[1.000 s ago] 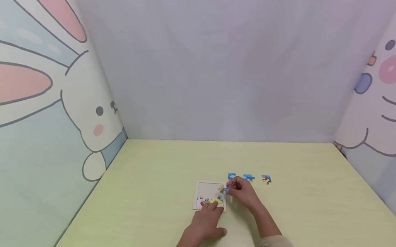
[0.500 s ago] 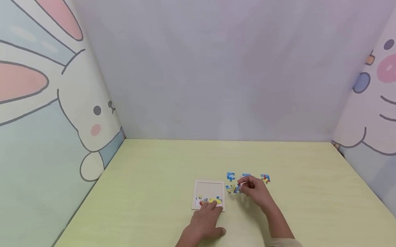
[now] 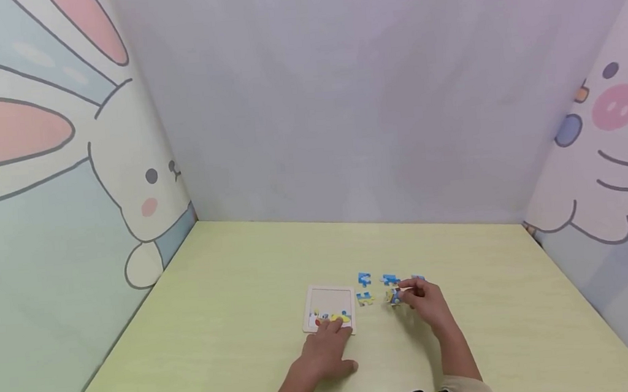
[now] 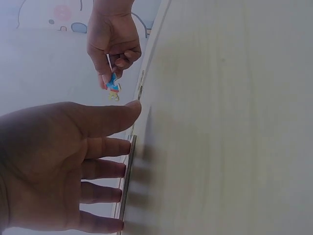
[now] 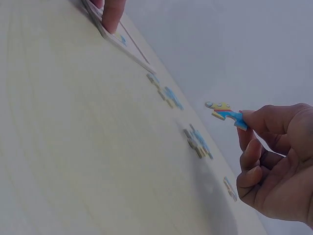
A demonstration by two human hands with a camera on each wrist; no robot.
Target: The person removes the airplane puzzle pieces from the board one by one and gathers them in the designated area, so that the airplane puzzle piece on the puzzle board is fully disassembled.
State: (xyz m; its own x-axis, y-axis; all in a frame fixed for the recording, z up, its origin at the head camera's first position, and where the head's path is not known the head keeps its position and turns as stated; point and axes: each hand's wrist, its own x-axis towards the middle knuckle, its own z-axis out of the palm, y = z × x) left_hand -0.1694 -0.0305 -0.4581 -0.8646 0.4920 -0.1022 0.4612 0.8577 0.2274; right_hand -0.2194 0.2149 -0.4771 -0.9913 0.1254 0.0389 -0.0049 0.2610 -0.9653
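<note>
My left hand (image 3: 326, 350) lies with straight fingers on the near edge of a wooden puzzle tray (image 3: 305, 310), its fingertips over the fitted bottom pieces. In the left wrist view those fingers (image 4: 102, 169) reach straight to the tray's rim. Right of the tray, my right hand (image 3: 426, 301) pinches a puzzle piece (image 3: 393, 296) between thumb and fingers. The right wrist view shows this blue and yellow puzzle piece (image 5: 230, 115) with a red stripe, held above the table. The upper part of the tray shows its bare base.
Loose puzzle pieces lie on the table: a blue one (image 3: 364, 279), a yellow and blue one (image 3: 364, 299), another blue one (image 3: 389, 279), and one (image 3: 417, 277) partly behind my right hand. Curtains printed with cartoon animals surround the pale yellow table (image 3: 233, 301).
My right hand has moved right, away from the tray, with the pinched piece. A yellow and blue piece now shows on the table beside the tray. My left hand stays in place.
</note>
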